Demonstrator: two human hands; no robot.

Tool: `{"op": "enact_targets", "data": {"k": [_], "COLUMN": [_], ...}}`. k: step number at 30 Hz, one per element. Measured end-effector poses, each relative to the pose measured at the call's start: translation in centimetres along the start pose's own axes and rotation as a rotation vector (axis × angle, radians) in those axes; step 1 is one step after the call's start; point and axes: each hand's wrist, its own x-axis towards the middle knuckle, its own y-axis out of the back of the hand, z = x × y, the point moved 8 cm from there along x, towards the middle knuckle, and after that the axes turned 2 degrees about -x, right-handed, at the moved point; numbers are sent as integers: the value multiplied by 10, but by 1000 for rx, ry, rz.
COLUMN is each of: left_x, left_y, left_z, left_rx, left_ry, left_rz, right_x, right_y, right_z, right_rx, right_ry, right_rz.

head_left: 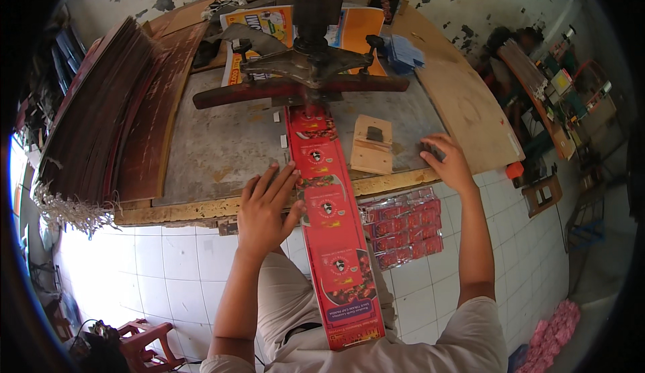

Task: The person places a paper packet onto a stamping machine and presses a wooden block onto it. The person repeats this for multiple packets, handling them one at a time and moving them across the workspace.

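A long red printed strip runs from under the press head over the table edge and down onto my lap. My left hand lies at the strip's left edge, with fingers stretched out and fingertips touching it. Off to the right, my right hand hovers by the table edge, thumb and fingers apart with nothing seen between them. Between that hand and the strip rests a light wooden block with a dark pad on top. The strip's far end is hidden beneath the press.
Tall stacked brown sheets lean on the table's left side. A wooden board extends along the right. Several red packets in clear wrap are on the tiled floor. A red stool stands lower left, a pink bundle lower right.
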Motion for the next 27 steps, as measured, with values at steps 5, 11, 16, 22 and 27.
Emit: {"op": "enact_targets", "data": {"k": [5,11,16,22,27], "left_x": [1,0,1,0,2], "left_y": [-1,-2,-1,-3,-3], "left_z": [1,0,0,-1,1], "left_rx": [7,12,-5,-12,-3], "left_ry": [-7,-3,9,15,4], "left_rz": [-1,-10,-21,-31,-9], "right_x": [6,13,3,1,-2], "right_y": [1,5,10,8,10], "right_z": [14,10,15,37,36], "right_rx": [-125,-165,-115,-119,-122], "right_ry": [23,76,29,42,53], "right_rz": [-21,-148,-109,-140,-97]}}
